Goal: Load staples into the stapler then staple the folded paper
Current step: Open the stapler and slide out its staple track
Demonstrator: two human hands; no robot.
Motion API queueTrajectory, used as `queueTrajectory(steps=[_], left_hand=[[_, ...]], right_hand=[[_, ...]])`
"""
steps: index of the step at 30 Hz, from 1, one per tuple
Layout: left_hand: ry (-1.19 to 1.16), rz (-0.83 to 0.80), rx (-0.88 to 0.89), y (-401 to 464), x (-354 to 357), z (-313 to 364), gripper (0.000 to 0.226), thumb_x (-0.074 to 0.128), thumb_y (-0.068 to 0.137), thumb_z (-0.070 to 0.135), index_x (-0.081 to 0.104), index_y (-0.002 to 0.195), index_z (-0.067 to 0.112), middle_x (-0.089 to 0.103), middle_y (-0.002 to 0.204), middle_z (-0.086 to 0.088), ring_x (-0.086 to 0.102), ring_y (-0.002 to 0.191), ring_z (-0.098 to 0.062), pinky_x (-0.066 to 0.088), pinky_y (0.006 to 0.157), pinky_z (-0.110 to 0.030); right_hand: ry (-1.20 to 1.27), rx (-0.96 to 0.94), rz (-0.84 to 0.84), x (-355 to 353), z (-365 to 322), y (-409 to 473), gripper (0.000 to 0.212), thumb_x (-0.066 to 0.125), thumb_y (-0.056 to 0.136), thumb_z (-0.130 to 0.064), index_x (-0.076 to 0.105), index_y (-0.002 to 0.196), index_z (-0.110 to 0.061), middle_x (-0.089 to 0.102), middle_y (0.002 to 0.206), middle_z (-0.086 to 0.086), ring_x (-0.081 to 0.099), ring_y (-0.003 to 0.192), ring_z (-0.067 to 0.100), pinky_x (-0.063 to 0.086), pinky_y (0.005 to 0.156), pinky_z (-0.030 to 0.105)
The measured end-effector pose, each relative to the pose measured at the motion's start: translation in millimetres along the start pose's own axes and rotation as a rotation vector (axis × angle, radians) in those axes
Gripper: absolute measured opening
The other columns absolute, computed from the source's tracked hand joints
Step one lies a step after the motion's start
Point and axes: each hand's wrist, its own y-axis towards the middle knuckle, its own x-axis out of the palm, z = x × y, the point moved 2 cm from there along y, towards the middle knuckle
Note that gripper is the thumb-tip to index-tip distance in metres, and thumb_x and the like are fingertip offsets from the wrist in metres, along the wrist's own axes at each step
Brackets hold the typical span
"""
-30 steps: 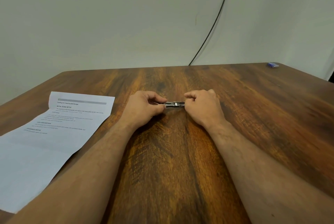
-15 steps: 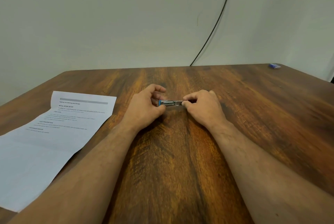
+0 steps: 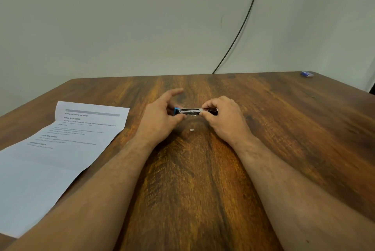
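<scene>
- Both bare forearms are reaching in from the near edge across the wooden table (image 3: 284,129), converging toward its middle.
- The paper (image 3: 50,149) is lying printed side up at the near left, creased but opened out, well apart from both hands.
- A tiny pale scrap (image 3: 191,129) is sitting on the wood between the wrists, just short of the hands; what it is cannot be told.
- The left hand (image 3: 160,117) is resting its heel on the table, thumb and lower fingers pinching the blue-tipped end of the stapler (image 3: 192,111) while the index finger is lifting away, spread upward.
- The right hand (image 3: 225,119) is curling knuckles up, its thumb and fingertips pressing together on the stapler's other, darker end.
- The stapler is lying level and sideways between the two hands, its shiny metal middle showing in the gap between them; whether staples are in it cannot be told.
- A small blue box (image 3: 307,73) is sitting at the far right corner, well away.
- A black cable (image 3: 243,21) is running up the wall beyond the table.
</scene>
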Motion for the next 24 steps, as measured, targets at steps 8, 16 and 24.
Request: queueTrajectory(steps=[8,16,24], left_hand=[[0.05,-0.034,0.0,3.0,4.1,-3.2,0.022,0.071,0.093,0.026,0.073,0.115,0.031,0.068,0.112,0.009,0.06,0.094,0.0,0.042,0.076,-0.011],[0.125,-0.037,0.008,5.3,8.0,-5.0,0.022,0.066,0.097,0.029,0.075,0.117,0.028,0.068,0.097,0.012,0.055,0.08,0.001,0.038,0.069,-0.014],[0.192,-0.037,0.041,8.4,8.8,-9.9,0.019,0.065,0.095,0.042,0.078,0.107,0.036,0.069,0.077,0.01,0.056,0.076,-0.013,0.054,0.083,-0.045]], right_hand=[[-0.005,0.014,-0.011,1.2,2.6,-0.2,0.02,0.06,0.097,-0.032,0.074,0.111,-0.029,0.059,0.098,-0.014,0.045,0.102,0.011,0.031,0.084,0.028],[0.103,0.076,0.007,2.9,5.6,0.9,0.008,0.068,0.091,-0.032,0.075,0.095,-0.031,0.069,0.092,-0.014,0.059,0.096,0.008,0.047,0.085,0.031],[0.109,0.092,-0.005,-0.5,2.9,0.7,0.012,0.069,0.092,-0.025,0.076,0.102,-0.027,0.07,0.1,-0.012,0.053,0.094,0.001,0.029,0.073,0.004]])
